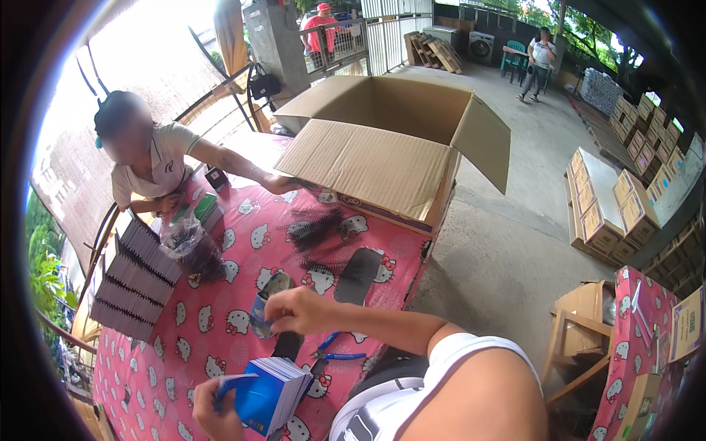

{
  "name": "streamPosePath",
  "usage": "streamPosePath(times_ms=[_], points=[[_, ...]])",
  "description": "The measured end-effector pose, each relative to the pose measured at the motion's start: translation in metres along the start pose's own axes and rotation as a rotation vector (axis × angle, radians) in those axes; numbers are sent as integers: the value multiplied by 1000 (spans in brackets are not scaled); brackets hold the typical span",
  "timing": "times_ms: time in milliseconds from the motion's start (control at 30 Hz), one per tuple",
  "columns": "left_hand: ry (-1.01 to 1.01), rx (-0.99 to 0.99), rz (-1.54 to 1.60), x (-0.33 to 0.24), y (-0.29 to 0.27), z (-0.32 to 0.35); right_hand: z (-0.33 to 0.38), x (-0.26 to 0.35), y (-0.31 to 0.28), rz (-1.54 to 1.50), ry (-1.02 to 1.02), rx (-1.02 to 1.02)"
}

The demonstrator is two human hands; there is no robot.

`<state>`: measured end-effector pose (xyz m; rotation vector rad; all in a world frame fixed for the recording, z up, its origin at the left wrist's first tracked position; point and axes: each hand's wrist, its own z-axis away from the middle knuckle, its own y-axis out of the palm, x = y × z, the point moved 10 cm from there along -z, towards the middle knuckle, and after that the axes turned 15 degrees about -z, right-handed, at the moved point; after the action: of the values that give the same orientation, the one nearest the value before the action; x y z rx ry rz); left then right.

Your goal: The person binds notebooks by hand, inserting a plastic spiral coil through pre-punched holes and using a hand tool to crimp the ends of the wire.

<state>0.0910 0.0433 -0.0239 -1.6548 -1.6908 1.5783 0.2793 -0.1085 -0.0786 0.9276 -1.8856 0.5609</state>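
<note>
My left hand (215, 413) grips the edge of a thick blue-covered booklet (266, 403) low on the pink tablecloth, its cover slightly lifted under my thumb. My right hand (300, 310) has curled, pinched fingers at a small round container (269, 287) with a shiny side. Whether anything is between those fingertips is too small to see. Blue-handled pliers (343, 356) lie by my right forearm. Loose black binding coils (321, 229) are heaped beyond my right hand, and a flat black piece (359, 273) lies next to them.
A large open cardboard box (368, 165) stands at the far side. Across the table a person (151, 158) reaches toward it. Stacked coil-bound books (134, 287) and a clear bag of black coils (197, 250) occupy the left. Cartons (614, 209) sit on a pallet at right.
</note>
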Motion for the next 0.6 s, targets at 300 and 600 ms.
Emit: streamPosePath(times_ms=[300,600], points=[[-68,-130,-72,-2,-10,17,-8,23,88,-69,-87,126],[-49,-482,-498,-21,-31,35,-15,22,95,-105,-64,246]])
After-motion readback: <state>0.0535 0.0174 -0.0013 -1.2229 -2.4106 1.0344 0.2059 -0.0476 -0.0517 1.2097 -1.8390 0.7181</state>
